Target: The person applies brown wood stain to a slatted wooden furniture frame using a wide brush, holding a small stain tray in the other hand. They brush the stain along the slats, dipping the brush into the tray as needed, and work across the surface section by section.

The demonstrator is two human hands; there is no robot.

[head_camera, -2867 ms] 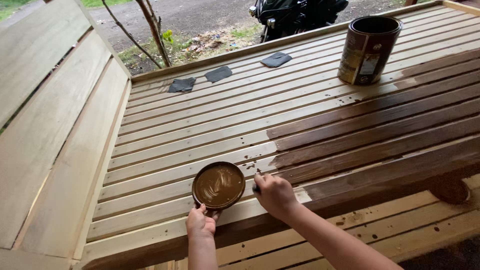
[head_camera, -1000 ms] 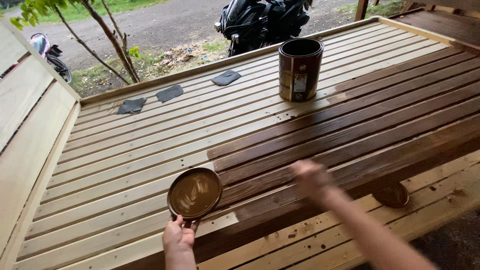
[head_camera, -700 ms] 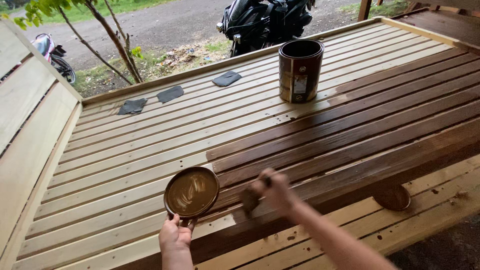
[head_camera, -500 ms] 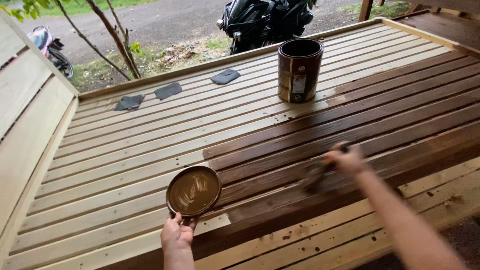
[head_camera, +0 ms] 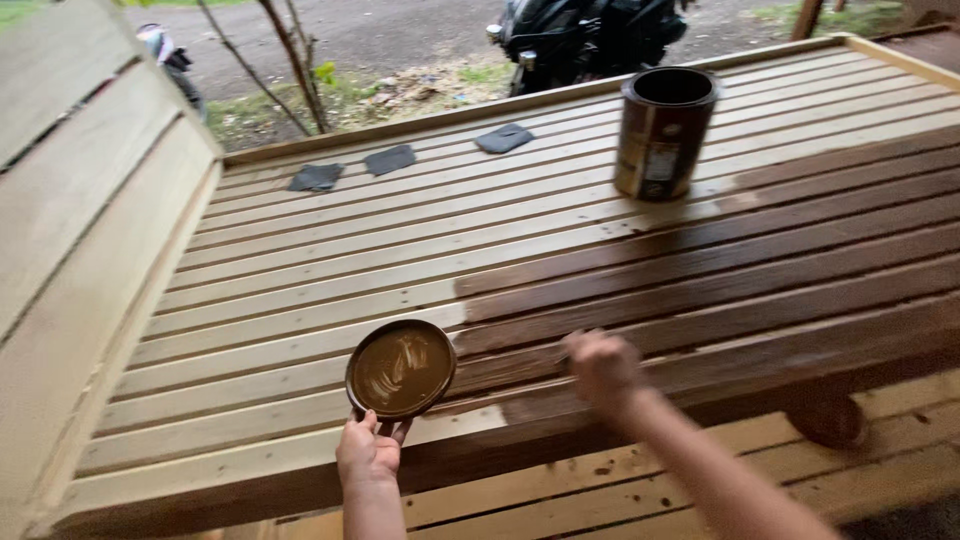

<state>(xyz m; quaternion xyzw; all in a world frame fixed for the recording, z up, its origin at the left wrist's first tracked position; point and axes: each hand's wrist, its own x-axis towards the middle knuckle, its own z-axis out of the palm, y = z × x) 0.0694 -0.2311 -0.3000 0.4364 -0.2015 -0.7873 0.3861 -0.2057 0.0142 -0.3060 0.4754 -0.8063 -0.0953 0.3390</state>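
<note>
Slatted wooden bench (head_camera: 330, 270), right part stained dark; tin can (head_camera: 662, 132) upper right, three dark pads (head_camera: 390, 159) upper left.

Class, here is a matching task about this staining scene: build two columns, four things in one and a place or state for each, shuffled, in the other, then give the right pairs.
Things:
1. round lid
2. open tin can
3. three dark pads
4. right hand

Places or states:
A. blurred, over the stained slats
B. lying in a row along the far edge
C. held at its rim by the left hand
D. standing upright on the slatted bench

Pairs: 1-C, 2-D, 3-B, 4-A
</note>
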